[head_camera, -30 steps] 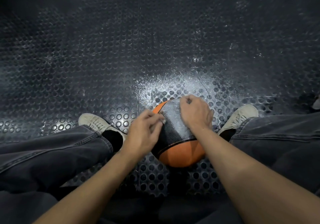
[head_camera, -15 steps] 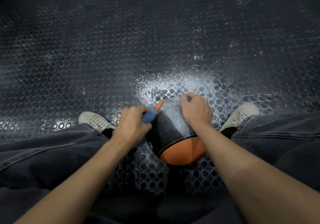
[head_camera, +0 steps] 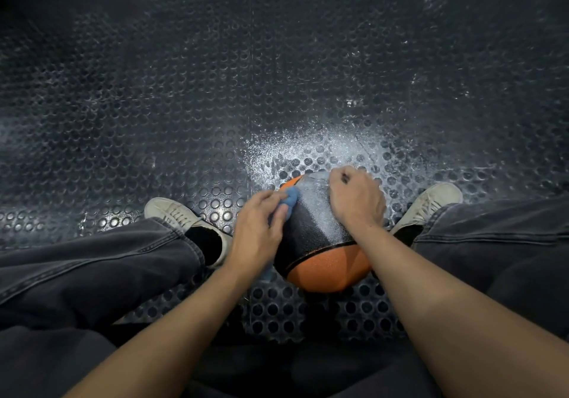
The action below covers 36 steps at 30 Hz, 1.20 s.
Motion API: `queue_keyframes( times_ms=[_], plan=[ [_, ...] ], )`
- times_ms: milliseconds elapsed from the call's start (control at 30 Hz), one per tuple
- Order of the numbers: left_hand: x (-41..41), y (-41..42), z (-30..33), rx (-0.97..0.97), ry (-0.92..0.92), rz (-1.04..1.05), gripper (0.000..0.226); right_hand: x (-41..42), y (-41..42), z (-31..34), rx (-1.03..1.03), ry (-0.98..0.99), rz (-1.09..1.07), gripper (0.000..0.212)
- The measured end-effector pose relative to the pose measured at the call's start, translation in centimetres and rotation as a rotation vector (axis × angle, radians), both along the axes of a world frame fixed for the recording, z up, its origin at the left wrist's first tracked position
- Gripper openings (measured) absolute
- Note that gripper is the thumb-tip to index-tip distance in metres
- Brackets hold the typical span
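Two hands: left hand (head_camera: pixel 257 228) pinches cloth (head_camera: pixel 291 199) at ball's (head_camera: pixel 314 231) 10 o'clock, right hand (head_camera: pixel 357 200) clamps top. Light, probably slick, so hold it up top.

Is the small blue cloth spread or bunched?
Bunched: the blue cloth bulges as a rounded wad from the left hand, against the orange-and-black ball.

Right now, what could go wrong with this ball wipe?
1. The ball sits on the studded floor with just the right hand holding it on top. A hard push from the left hand with the cloth could roll it away.
2. The white film on the floor looks wet or powdery, so the shoes might slip on it.
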<state>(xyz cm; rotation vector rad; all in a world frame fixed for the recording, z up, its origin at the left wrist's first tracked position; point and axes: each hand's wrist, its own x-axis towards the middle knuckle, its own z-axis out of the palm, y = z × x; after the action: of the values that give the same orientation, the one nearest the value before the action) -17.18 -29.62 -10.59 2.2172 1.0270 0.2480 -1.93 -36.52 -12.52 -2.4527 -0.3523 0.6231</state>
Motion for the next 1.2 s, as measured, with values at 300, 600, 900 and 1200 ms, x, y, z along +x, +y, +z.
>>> queue_keyframes(
  times_ms=[300,600,900,1200],
  plan=[
    [-0.9,-4.4,1.7,0.066,0.019,-0.015,0.019,0.0,0.2,0.7,-0.068,0.017,-0.034,0.033],
    [2.6,-0.4,1.2,0.073,0.071,0.253,0.025,-1.7,1.0,0.9,-0.113,0.038,-0.205,0.03],
    [3.9,1.5,1.4,-0.004,0.101,0.265,0.028,-2.5,0.3,0.9,-0.07,-0.031,-0.111,0.028],
    [1.0,-0.4,-0.9,-0.074,-0.01,0.107,0.038,-3.2,0.1,1.2,0.007,-0.025,-0.108,0.026]
  ],
)
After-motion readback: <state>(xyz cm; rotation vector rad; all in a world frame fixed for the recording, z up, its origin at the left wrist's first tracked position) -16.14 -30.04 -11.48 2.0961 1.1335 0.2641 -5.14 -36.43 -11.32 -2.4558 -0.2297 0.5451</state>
